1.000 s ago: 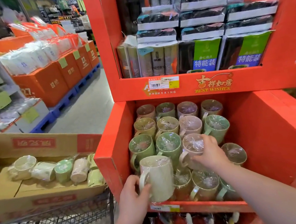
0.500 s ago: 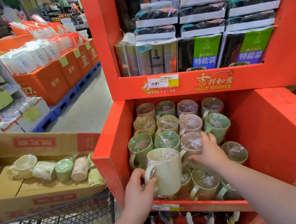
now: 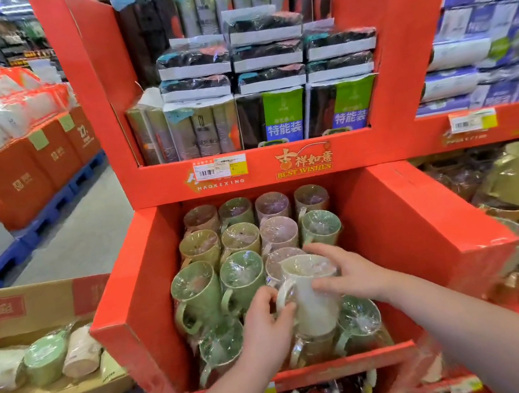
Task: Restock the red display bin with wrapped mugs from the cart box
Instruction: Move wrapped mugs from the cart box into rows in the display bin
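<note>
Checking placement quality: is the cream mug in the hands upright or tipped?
Upright. The cream mug has its wrapped mouth facing up, handle at the side, held by left hand and right hand.

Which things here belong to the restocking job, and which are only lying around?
Job: cream mug, held by left hand and right hand; red display bin; cart box with more wrapped mugs.
Lying about: packs on the upper shelf; orange boxes across the aisle; price label.
</note>
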